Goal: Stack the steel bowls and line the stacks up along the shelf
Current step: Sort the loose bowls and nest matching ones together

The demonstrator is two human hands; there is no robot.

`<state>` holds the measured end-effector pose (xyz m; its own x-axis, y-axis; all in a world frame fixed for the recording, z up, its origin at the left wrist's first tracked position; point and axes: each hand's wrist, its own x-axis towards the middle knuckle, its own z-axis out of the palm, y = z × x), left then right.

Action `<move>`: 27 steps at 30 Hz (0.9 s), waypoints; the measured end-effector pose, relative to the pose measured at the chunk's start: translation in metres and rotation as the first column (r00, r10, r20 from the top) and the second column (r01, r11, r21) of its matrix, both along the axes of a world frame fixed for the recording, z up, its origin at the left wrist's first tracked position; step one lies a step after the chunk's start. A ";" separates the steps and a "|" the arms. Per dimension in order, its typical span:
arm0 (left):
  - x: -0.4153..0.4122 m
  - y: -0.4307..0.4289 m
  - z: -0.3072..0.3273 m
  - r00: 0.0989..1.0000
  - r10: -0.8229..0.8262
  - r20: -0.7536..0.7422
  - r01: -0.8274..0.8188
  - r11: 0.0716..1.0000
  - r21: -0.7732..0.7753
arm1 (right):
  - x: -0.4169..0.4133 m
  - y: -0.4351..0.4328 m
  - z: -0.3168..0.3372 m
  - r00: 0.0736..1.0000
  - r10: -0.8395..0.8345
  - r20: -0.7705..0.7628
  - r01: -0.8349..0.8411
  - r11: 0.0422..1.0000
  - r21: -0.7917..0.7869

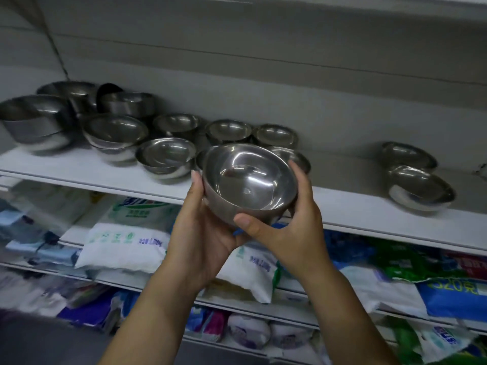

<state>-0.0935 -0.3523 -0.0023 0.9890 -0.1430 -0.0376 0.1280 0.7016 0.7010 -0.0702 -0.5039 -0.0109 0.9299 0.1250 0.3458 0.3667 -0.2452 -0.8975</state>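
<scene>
Steel fills the white shelf that runs across the view, with a grey back panel behind it and packaged goods on the lower shelves. At the far left sit the biggest bowls, some nested; next to them is a stack of mid-sized bowls, then a cluster of small bowls in 2 loose rows. Well apart on the right, 2 more bowls sit one behind the other, the nearer one tilted.

In front of the shelf edge, off the shelf, is the held bowl, mouth tipped toward the camera. The left hand cups it from below and the side; the right hand wraps the other side, thumb across the near wall, fingers curled over the far rim. Both sets of fingers are closed on this one bowl.

Judging from the layout, the likely step is nesting it onto a matching small bowl. The risks: polished steel could slip from the grip if it loosens; setting it on a mismatched size would leave a wobbly stack; and lowering it among the crowded small bowls could knock a neighbour toward the shelf edge.
</scene>
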 end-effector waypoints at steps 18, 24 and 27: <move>-0.035 0.308 -0.011 0.846 0.521 -0.114 -0.516 0.854 0.073 | 0.013 0.290 0.006 0.990 0.137 0.040 -0.134 0.989 -0.062; -0.038 0.370 -0.016 0.833 0.537 -0.131 -0.533 0.843 0.066 | 0.046 0.356 0.014 0.970 0.210 0.124 -0.188 0.968 -0.166; -0.039 0.388 -0.021 0.825 0.547 -0.145 -0.543 0.837 0.067 | 0.066 0.386 0.018 0.971 0.214 0.110 -0.183 0.954 -0.235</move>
<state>-0.1326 0.0360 -0.0236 0.8874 0.4200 -0.1902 -0.1646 0.6739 0.7203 -0.0038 -0.1182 0.0070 0.8260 0.3900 0.4070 0.5404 -0.3424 -0.7686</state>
